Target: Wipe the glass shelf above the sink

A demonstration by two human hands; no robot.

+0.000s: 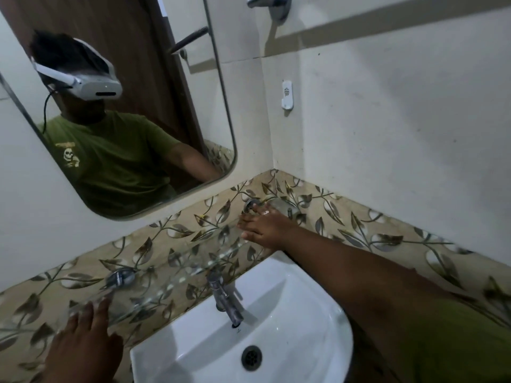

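Two bare hands are lying flat on the clear glass shelf (pixel 177 269) running along the leaf-patterned tile band above the white ceramic sink (pixel 290 322): the left hand (pixel 83 346), fingers loose, at its near end, the right hand (pixel 265 228), fingers splayed and empty, at its far end.

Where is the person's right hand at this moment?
In the head view, the right hand is stretched out flat at the far right end of the glass shelf, beside its chrome bracket and above the sink.
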